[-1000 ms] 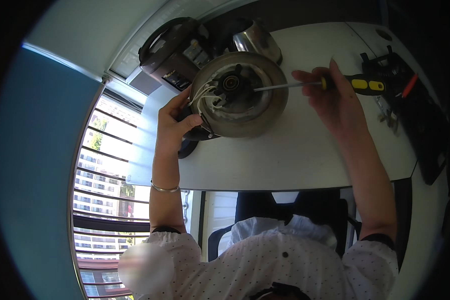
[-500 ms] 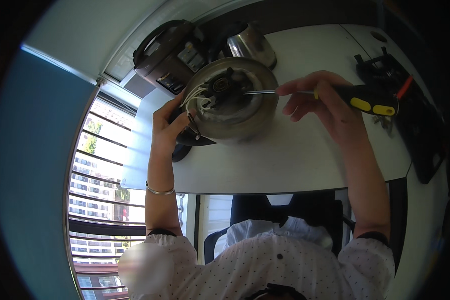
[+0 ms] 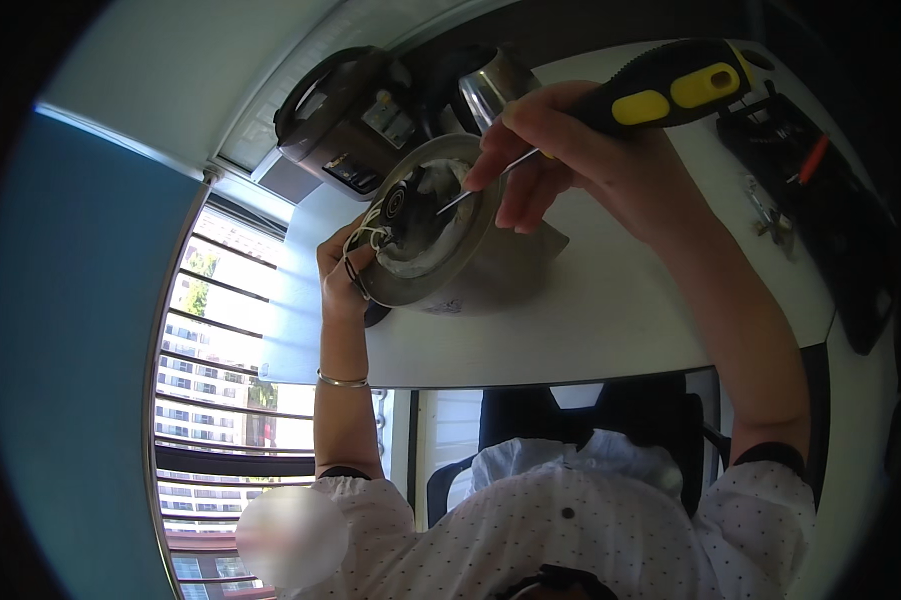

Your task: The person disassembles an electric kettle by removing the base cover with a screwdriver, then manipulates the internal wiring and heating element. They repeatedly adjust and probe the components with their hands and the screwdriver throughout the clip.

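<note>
A metal electric kettle [image 3: 516, 275] is tipped so its opened underside turns toward me. A black round coupler [image 3: 396, 205] and white wires [image 3: 371, 232] show inside the base. My left hand [image 3: 343, 268] closes on the kettle's left side, where its handle appears to be; the fingers are partly hidden. My right hand [image 3: 581, 150] grips a screwdriver [image 3: 676, 85] with a black and yellow handle. Its thin shaft slants down left into the base, the tip beside the coupler. I cannot tell whether the tip touches anything.
A brown electric cooker [image 3: 336, 120] and a second shiny metal kettle [image 3: 493, 85] stand behind on the white table [image 3: 631, 320]. To the right lie a black tool case [image 3: 831, 220], an orange-red tool [image 3: 814, 160] and small metal pieces [image 3: 768, 215]. A window with blinds [image 3: 236, 360] is at left.
The kettle has tilted, its base turning leftward and its spout coming into view. My right hand has moved left and up, and the screwdriver now slants more steeply into the base.
</note>
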The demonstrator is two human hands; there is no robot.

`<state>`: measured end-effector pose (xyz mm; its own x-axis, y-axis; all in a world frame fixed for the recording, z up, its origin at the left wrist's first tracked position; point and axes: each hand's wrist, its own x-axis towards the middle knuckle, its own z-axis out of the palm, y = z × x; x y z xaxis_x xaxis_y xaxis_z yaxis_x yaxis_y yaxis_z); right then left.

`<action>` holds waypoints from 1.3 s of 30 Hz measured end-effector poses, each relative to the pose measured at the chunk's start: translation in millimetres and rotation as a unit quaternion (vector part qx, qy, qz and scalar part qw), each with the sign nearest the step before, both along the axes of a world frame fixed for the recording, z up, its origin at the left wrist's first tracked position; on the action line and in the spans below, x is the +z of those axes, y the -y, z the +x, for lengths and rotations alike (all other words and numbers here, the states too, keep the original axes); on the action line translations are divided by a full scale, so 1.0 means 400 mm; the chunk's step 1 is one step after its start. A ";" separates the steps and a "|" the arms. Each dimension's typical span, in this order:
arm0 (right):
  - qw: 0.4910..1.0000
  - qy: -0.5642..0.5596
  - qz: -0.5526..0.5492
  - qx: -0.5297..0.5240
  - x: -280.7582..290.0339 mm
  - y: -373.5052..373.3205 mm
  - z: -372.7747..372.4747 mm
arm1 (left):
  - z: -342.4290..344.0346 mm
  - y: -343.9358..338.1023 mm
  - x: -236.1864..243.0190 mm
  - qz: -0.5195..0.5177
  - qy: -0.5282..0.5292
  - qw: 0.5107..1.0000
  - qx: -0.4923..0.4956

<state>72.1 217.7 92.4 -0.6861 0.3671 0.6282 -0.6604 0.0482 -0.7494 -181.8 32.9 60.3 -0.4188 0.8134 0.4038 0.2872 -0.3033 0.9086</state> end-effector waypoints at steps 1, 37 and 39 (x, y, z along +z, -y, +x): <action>1.000 0.001 -0.001 0.008 0.003 0.002 -0.006 | -0.007 0.004 -0.008 0.004 -0.002 1.000 -0.003; 0.995 -0.011 0.032 -0.098 -0.006 0.066 0.061 | 0.042 0.057 -0.022 -0.009 -0.012 0.997 0.070; 0.994 -0.012 0.055 -0.097 0.001 0.063 0.071 | 0.047 0.058 -0.020 -0.011 -0.013 0.998 0.068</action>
